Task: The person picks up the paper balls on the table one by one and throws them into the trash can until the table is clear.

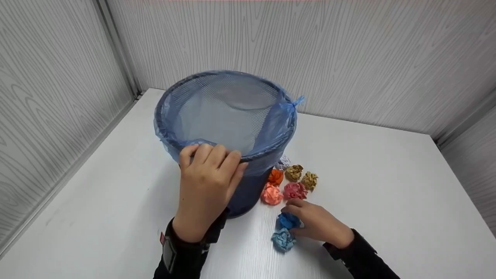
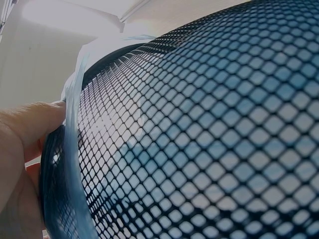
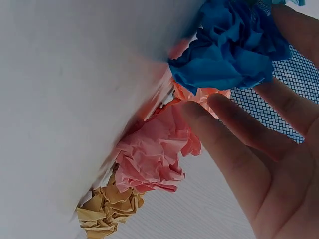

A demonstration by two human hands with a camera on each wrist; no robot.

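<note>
My left hand (image 1: pixel 207 182) grips the near rim of a black mesh wastebasket (image 1: pixel 246 192), its fingers over the edge and its thumb outside. The basket is tilted, with its mouth facing up. A thin blue plastic bag (image 1: pixel 285 116) lines it, folded over the rim and knotted at the right. In the left wrist view the mesh wall (image 2: pixel 199 124) fills most of the picture. My right hand (image 1: pixel 319 224) reaches around a dark blue crumpled paper ball (image 3: pixel 229 50) on the table, fingers spread at its side. A light blue paper ball (image 1: pixel 283 240) lies just nearer, by the thumb.
Beside the basket sit more paper balls: an orange one (image 1: pixel 276 177), a salmon one (image 1: pixel 272 194), a pink one (image 1: pixel 295 190), two mustard ones (image 1: pixel 294 173) and a pale one (image 1: pixel 284 162) partly hidden. Wood-grain panels (image 1: pixel 329 58) wall the white table (image 1: pixel 372 186) at the back and sides.
</note>
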